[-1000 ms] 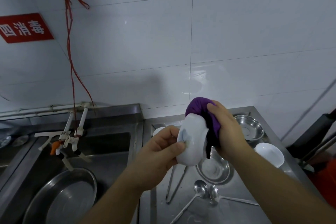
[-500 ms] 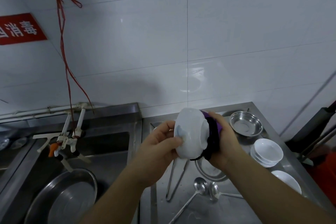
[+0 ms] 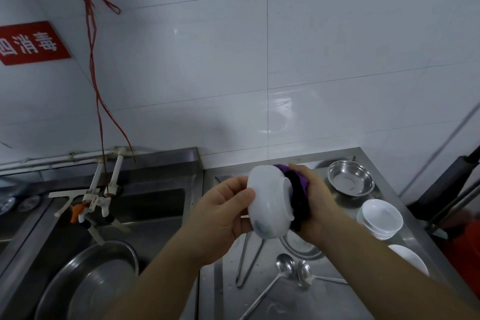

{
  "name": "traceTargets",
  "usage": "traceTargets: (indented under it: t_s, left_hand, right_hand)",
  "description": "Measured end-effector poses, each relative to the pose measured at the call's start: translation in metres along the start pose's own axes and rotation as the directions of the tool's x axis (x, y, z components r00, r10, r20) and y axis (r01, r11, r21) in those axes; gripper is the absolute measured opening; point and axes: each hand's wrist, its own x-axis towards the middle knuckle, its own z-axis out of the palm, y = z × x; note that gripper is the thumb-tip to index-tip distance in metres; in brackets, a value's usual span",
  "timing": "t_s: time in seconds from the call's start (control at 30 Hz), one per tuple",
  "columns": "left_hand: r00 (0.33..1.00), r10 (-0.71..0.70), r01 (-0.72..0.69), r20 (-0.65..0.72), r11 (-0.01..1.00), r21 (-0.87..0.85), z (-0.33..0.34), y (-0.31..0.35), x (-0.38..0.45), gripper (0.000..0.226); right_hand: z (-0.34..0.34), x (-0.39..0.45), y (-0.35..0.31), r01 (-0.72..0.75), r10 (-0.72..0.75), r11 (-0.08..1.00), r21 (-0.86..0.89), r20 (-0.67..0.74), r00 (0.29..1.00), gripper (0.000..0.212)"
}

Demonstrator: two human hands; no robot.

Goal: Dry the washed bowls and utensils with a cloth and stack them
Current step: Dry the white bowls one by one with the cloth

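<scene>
Lower centre of the frame: two shiny steel ladle-type spoons (image 3: 284,267) lie side by side on the wet stainless steel counter (image 3: 345,218), bowls up, handles running toward the bottom edge and right. Just left of them, thin steel tongs (image 3: 248,260) lie on the counter in a V. A round steel dish (image 3: 298,248) sits under your right forearm, mostly hidden. Lower left, a large round steel basin (image 3: 85,283) sits in the sink.

Mid frame, your left hand (image 3: 223,218) grips a white ceramic bowl (image 3: 270,205) held on its side above the counter, thumb over the outer wall, fingers curled behind it. Your right hand (image 3: 311,205) clutches a bunched purple cloth (image 3: 300,187), fingers wrapped round it, pressing it into the bowl's opening, which faces right.

Right of your hands, a stack of white bowls (image 3: 380,218) stands on the counter; one more white bowl (image 3: 409,258) sits nearer, at the right edge, partly behind your arm. Beyond the stack, an empty shallow steel bowl (image 3: 350,180) sits near the counter's back corner.

Left middle, white plastic taps (image 3: 98,195) hang over the sink. Far back, a white tiled wall (image 3: 285,60), a red sign with white characters (image 3: 31,43) upper left, and a red string (image 3: 93,65) hanging from a wall box at top.
</scene>
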Motion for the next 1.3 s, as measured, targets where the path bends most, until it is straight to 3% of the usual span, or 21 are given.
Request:
traceTargets:
  t_s: [0.13, 0.3, 0.4, 0.53, 0.6, 0.77, 0.87, 1.03, 1.13, 1.23, 1.3]
  left_hand:
    - [0.994, 0.106, -0.103, -0.026, 0.991, 0.085, 0.005, -0.012, 0.001, 0.029]
    - [0.994, 0.11, -0.11, -0.005, 0.991, 0.071, 0.01, -0.024, -0.003, 0.026]
    - [0.996, 0.093, -0.092, -0.005, 0.992, 0.085, 0.011, -0.024, -0.005, 0.033]
    - [0.999, -0.031, 0.03, -0.011, 0.993, -0.113, 0.008, -0.006, -0.003, 0.038]
    - [0.998, -0.054, 0.055, 0.018, 0.991, -0.124, 0.006, 0.004, -0.004, 0.039]
    - [0.996, 0.065, -0.07, 0.053, 0.993, 0.095, 0.009, 0.0, -0.005, 0.045]
    - [0.986, 0.153, -0.163, 0.058, 0.944, 0.285, 0.012, -0.012, -0.007, 0.036]
    - [0.973, 0.186, -0.225, 0.135, 0.892, 0.393, 0.011, -0.019, -0.01, 0.037]
    - [0.987, 0.127, -0.15, 0.1, 0.952, 0.266, 0.01, -0.012, -0.009, 0.049]
    - [0.997, 0.065, -0.065, 0.03, 0.998, 0.007, 0.009, -0.004, -0.006, 0.032]
    - [0.995, 0.093, -0.094, 0.029, 0.994, 0.048, 0.012, -0.007, -0.005, 0.031]
  right_hand:
    - [-0.004, 0.002, 0.016, -0.027, 0.034, 0.983, 0.183, -0.036, 0.999, 0.049]
    - [-0.007, -0.002, 0.027, 0.001, 0.012, 0.967, 0.253, -0.05, 0.999, 0.038]
    - [-0.012, -0.006, 0.02, 0.032, -0.02, 0.97, 0.242, -0.051, 0.999, 0.032]
    - [-0.007, -0.014, 0.003, 0.07, -0.068, 0.994, 0.089, -0.023, 0.997, 0.034]
    - [-0.002, -0.016, -0.002, 0.094, -0.093, 0.994, 0.05, -0.027, 0.995, 0.032]
    - [0.008, -0.016, 0.007, 0.076, -0.056, 0.982, 0.17, -0.118, 0.991, 0.035]
    - [0.009, -0.015, 0.017, 0.086, -0.059, 0.978, 0.19, -0.143, 0.988, 0.036]
    - [0.004, -0.019, 0.02, 0.094, -0.064, 0.96, 0.264, -0.122, 0.99, 0.035]
    - [0.004, -0.018, 0.012, 0.129, -0.099, 0.967, 0.22, -0.142, 0.985, 0.033]
    - [0.007, -0.017, 0.01, 0.16, -0.129, 0.974, 0.159, -0.189, 0.974, 0.037]
    - [0.008, -0.017, 0.015, 0.165, -0.144, 0.981, 0.103, -0.188, 0.972, 0.034]
